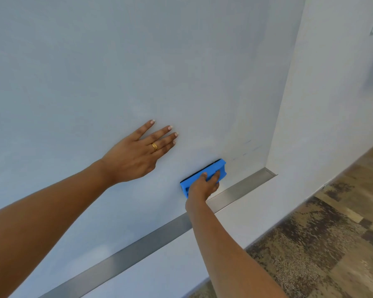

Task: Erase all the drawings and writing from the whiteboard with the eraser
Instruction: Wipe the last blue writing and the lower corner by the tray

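A large whiteboard (pixel 138 61) fills most of the head view, tilted by the camera angle. My right hand (pixel 204 187) grips a blue eraser (pixel 215 168) with a dark felt face, held flat against the board near its lower right corner. My left hand (pixel 138 153) rests on the board with straight, spread fingers, to the left of and a little above the eraser; it wears a gold ring. A few faint dark marks (pixel 248 147) show on the board just right of the eraser. The rest of the visible surface looks blank.
A metal tray ledge (pixel 241 192) runs along the board's bottom edge, just under the eraser. A white wall (pixel 323 104) stands right of the board. Patterned brown carpet (pixel 321 244) covers the floor at the lower right.
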Tool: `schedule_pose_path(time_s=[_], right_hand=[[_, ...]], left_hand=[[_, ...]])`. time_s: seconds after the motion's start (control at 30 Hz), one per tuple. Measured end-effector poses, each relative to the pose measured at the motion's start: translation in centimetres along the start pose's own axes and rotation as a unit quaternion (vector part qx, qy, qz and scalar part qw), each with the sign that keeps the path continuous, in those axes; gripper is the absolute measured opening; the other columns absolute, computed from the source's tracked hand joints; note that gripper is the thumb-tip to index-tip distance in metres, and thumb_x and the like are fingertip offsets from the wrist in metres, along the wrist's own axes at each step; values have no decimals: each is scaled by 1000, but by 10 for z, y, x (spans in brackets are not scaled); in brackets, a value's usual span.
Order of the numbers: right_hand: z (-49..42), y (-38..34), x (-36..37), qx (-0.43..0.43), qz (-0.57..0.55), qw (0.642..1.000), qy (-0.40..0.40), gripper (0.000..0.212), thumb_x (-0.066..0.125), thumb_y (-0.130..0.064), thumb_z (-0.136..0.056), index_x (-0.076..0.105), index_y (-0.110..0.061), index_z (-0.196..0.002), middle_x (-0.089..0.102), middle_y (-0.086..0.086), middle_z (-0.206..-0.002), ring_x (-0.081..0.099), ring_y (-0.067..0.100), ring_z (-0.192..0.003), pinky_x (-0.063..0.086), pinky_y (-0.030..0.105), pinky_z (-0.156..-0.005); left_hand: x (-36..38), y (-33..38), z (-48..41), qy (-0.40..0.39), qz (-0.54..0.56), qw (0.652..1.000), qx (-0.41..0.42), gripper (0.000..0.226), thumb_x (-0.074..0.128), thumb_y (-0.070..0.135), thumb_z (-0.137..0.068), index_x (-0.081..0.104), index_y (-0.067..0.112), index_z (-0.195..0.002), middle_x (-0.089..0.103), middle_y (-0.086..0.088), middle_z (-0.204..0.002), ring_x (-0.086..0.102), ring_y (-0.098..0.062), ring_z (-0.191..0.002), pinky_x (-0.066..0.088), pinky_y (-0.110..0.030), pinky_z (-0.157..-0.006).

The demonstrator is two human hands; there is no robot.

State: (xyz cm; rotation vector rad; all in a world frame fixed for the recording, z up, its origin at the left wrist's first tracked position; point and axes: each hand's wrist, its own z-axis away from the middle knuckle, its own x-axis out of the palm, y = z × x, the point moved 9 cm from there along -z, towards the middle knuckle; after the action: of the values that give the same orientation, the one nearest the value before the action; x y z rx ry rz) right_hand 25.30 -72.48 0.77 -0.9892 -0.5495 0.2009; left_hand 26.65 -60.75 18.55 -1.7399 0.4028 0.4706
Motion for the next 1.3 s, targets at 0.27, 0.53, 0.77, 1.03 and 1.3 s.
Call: schedule_pose_path(time_s=[0.27, 0.53, 0.77, 1.03, 1.3], right_hand=[[-24, 10, -25, 59, 31, 998, 2, 49, 34, -19, -101, 19, -27, -147, 18, 11, -150, 45, 29, -119, 40, 36, -92], [-6, -25, -7, -87, 45, 995, -30, 46, 36, -21, -100, 25, -23, -145, 7, 2, -155, 33, 23, -133, 35, 28, -101], [37, -59, 29, -308, 119, 937, -115, 42, 36, -30, -98, 24, -46, -136, 4, -5, -154, 22, 13, -139, 38, 35, -106], [-1, -65, 11, -313, 121, 939, -71, 43, 36, -23, -100, 23, -43, -136, 5, -2, -155, 21, 15, -140, 36, 31, -107], [-84, -50, -32, -133, 69, 989, -10, 46, 35, -18, -100, 25, -20, -146, 5, 5, -156, 25, 23, -139, 31, 32, -106]], left_hand=[[3, 4, -6, 12, -13, 1000, -2, 54, 25, 24, -94, 29, 4, -145, 25, -13, -153, 12, -29, -143, 7, -51, -116], [2, 8, -17, 12, -8, 1000, 11, 54, 24, 21, -92, 31, 3, -142, 27, -14, -151, 11, -26, -142, 4, -50, -116], [5, 11, -31, 5, -1, 1000, 21, 56, 22, 25, -92, 26, 3, -144, 19, -14, -152, 8, -26, -142, 2, -50, -116], [9, 14, -47, -1, 6, 1000, 24, 55, 22, 22, -92, 32, 2, -142, 27, -15, -151, 10, -25, -142, 2, -50, -116], [14, 22, -70, 11, 4, 1000, 29, 54, 25, 21, -92, 33, 2, -142, 29, -14, -150, 10, -26, -142, 2, -49, -117]])
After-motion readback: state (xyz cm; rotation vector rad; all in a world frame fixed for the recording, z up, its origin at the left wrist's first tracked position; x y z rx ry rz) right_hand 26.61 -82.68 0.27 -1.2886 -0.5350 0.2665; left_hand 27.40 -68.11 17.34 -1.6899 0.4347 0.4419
